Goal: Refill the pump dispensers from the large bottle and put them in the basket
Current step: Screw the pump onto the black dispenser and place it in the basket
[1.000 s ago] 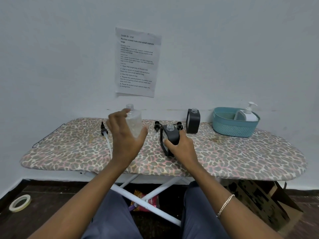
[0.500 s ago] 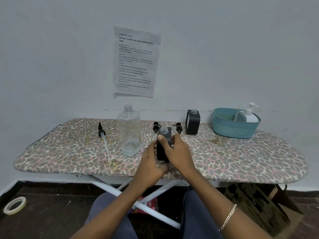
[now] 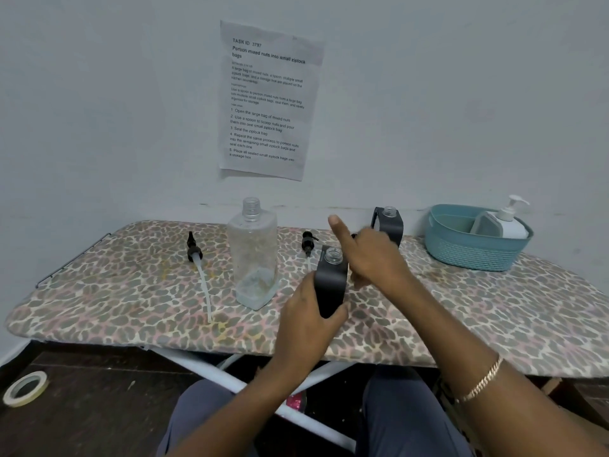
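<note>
The large clear bottle (image 3: 253,255) stood uncapped on the leopard-print ironing board (image 3: 131,291), almost drained, with only a shallow pale residue in its base. My left hand (image 3: 306,321) was wrapped around the lower part of a black pump dispenser (image 3: 331,285) with its clear threaded neck open, held upright just right of the large bottle; I could not see any liquid through its dark body. My right hand (image 3: 369,255) hovered just behind it, fingers loosely spread, index finger pointing up, gripping nothing. It covered part of the second black dispenser (image 3: 389,224), also uncapped, near the wall.

The teal basket (image 3: 474,255) at the far right already held a white pump dispenser (image 3: 509,221) beside a grey divider.

A long-tubed pump head (image 3: 197,268) lay left of the large bottle, and a smaller pump head (image 3: 308,244) lay between the bottle and my right hand; its tube was hard to make out.

Open board lay to the right, between my arm and the basket, and along the near edge. A tape roll (image 3: 24,389) sat on the floor.
</note>
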